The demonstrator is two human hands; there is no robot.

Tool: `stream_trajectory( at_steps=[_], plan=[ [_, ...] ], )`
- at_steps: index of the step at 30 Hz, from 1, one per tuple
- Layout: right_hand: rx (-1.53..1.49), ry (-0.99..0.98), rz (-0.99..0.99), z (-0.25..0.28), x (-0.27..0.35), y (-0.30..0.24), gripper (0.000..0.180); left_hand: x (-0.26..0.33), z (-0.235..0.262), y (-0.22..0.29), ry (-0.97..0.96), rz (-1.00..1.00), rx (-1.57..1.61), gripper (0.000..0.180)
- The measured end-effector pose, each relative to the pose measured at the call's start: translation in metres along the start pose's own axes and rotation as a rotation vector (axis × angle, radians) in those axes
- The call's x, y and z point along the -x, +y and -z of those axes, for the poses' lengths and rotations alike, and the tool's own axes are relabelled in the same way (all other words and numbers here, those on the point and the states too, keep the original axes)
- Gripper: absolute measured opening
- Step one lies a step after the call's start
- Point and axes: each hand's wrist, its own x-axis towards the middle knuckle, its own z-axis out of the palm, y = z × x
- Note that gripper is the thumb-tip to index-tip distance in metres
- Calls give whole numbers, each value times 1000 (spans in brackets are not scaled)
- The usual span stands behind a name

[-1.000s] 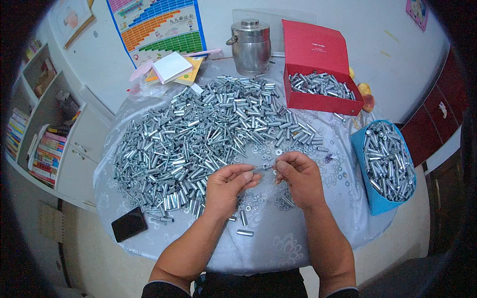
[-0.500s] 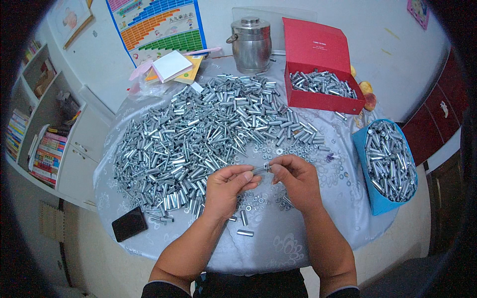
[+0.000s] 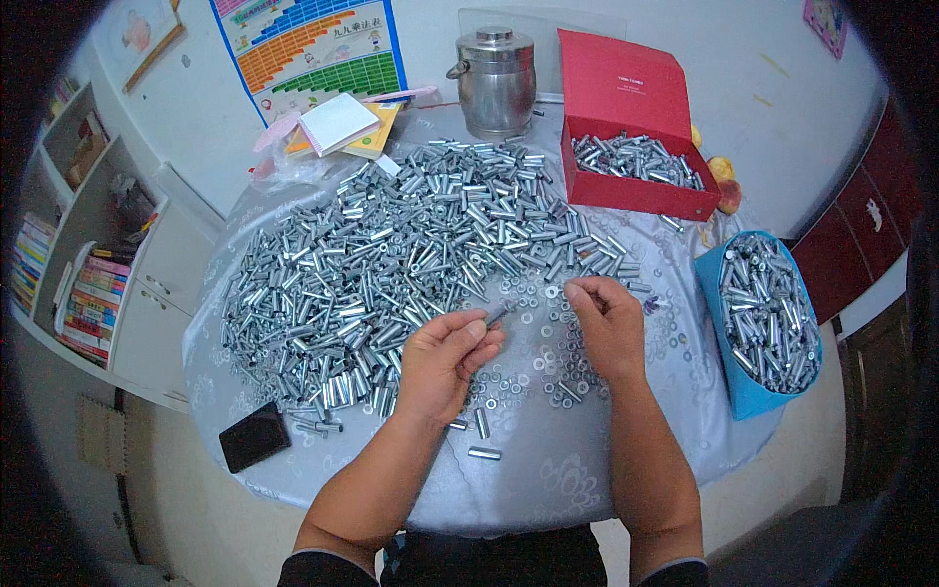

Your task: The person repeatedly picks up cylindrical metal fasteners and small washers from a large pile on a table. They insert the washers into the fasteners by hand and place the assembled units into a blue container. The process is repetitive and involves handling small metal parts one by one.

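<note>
My left hand (image 3: 445, 360) pinches a slim silver metal bolt (image 3: 501, 313) between thumb and fingers, its free end pointing up and to the right. Over the loose washers (image 3: 528, 318) on the table, my right hand (image 3: 608, 323) has its thumb and fingertips pressed together. Whatever lies between them, if anything, is hidden. A wide heap of metal sleeves and bolts (image 3: 391, 245) spreads to the left and beyond my hands. One loose sleeve (image 3: 484, 453) lies near the table's front, and another stands close to my left wrist.
A red box (image 3: 641, 196) holding metal parts sits at the far right. Nearer, a blue bin (image 3: 729, 338) is full of similar pieces. A black phone (image 3: 254, 437) lies at the left edge. Behind the heap are a metal pot (image 3: 496, 88) and a notepad (image 3: 337, 122).
My hands have come apart. The right one has moved away from the bolt, up and to the right over the washers; the left still grips the bolt, now tilted more upward.
</note>
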Motion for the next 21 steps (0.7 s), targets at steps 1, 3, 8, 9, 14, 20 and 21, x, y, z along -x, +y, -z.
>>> stream_trajectory(
  at_steps=[1,3,8,9,14,20,21],
  plan=[
    [111,-1,56,1,-2,4,15,0,0,0,12,-10,25,18],
    [301,-33,195,-3,-6,13,15,-2,2,0,23,-33,48,17],
    [587,-151,339,-25,-8,15,16,-5,6,-2,15,-72,27,17],
    [595,-131,355,-29,-9,14,17,-4,5,-2,19,-73,16,17],
    [615,-128,329,-35,-15,18,20,-3,2,-2,14,-67,-33,18],
    [-18,-222,-85,-15,-7,-9,18,-1,-1,-4,-1,-88,-103,19],
    [-95,-223,-85,-10,-4,-10,18,0,-1,-4,-8,-91,-125,19]
  ],
)
